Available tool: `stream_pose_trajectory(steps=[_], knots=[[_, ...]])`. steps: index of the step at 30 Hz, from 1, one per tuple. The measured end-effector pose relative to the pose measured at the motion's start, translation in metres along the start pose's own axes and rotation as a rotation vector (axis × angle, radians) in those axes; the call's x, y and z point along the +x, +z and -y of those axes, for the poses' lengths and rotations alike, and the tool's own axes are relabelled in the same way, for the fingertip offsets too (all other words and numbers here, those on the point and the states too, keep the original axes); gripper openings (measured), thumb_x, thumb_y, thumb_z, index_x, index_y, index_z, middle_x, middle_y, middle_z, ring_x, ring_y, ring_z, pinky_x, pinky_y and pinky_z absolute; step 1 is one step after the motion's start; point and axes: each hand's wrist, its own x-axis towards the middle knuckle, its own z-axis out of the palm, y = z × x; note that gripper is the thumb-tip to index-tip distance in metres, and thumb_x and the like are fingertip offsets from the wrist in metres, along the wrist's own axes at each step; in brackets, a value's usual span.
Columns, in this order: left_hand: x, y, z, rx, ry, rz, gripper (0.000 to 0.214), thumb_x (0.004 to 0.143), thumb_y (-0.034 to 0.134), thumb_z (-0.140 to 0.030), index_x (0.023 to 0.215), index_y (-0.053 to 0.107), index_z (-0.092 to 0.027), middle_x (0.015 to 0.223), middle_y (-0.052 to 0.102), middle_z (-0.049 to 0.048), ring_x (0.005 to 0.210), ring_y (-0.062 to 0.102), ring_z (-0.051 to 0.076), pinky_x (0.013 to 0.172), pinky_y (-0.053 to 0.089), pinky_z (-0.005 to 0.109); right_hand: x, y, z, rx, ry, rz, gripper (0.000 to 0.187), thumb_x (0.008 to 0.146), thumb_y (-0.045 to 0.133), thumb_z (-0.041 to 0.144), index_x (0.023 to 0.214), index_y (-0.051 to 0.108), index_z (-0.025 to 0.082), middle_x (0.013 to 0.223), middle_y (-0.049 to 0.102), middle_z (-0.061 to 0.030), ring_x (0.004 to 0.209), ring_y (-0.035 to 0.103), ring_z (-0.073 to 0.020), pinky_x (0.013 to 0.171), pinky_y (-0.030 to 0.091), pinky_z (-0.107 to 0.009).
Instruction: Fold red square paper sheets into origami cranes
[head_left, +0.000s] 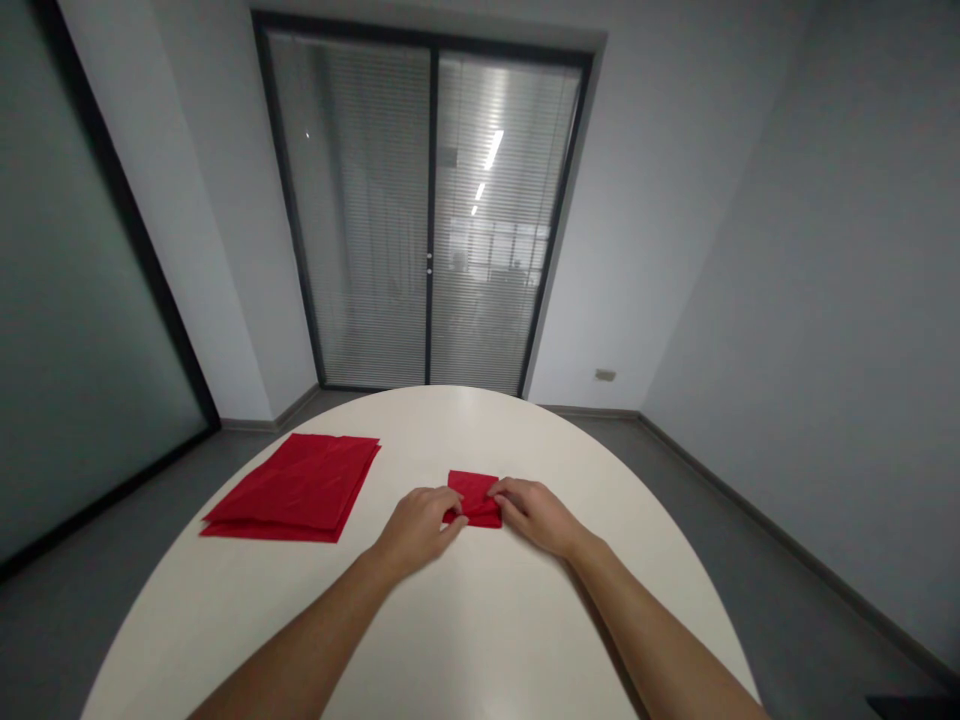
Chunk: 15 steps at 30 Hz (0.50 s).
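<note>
A small folded piece of red cloth or paper (475, 488) lies on the white table, a loose fold across its near half. My left hand (422, 522) pinches its left side between thumb and fingers. On the opposite side, my right hand (536, 510) pinches the right edge of the same piece, fingers curled over the top. What exactly the fingertips grip is partly hidden by the fingers. To the left on the table lies a larger red folded sheet (300, 485), its layers slightly offset, touched by neither hand.
The round white table (480, 630) extends beneath both forearms, with its curved far edge near the glass door (431, 220) with blinds. Grey floor surrounds it. A frosted glass panel (75, 300) stands at the left, and a plain wall (825, 300) at the right.
</note>
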Motion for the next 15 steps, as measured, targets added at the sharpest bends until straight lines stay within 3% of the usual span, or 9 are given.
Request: stream_pose_trajectory(steps=[5,10,15], knots=[[0.001,0.003,0.003,0.0,-0.025,-0.001,0.012,0.091,0.055,-0.021,0.091,0.068,-0.022,0.099,0.074,0.0031,0.092,0.067,0.02,0.084,0.047,0.031,-0.001,0.002,0.0,0.043,0.02,-0.013,0.026,0.097,0.051,0.026,0.12,0.062,0.021,0.111,0.072,-0.0078,0.096,0.067,-0.0206,0.086,0.05,-0.033],[0.001,0.007,0.004,-0.041,-0.048,-0.022,0.012,0.092,0.055,-0.021,0.092,0.067,-0.021,0.099,0.073,0.0028,0.092,0.067,0.02,0.084,0.048,0.03,0.002,0.013,-0.004,-0.005,0.091,-0.053,0.031,0.095,0.054,0.027,0.125,0.058,0.02,0.1,0.071,-0.008,0.087,0.065,-0.021,0.08,0.049,-0.033],[0.002,0.011,0.006,-0.093,-0.069,-0.062,0.026,0.09,0.056,-0.017,0.114,0.065,-0.021,0.112,0.072,0.0054,0.102,0.066,0.021,0.091,0.049,0.032,0.009,0.027,-0.008,-0.023,0.133,-0.11,0.029,0.096,0.053,0.024,0.124,0.057,0.018,0.096,0.069,-0.008,0.088,0.063,-0.0213,0.083,0.048,-0.034]])
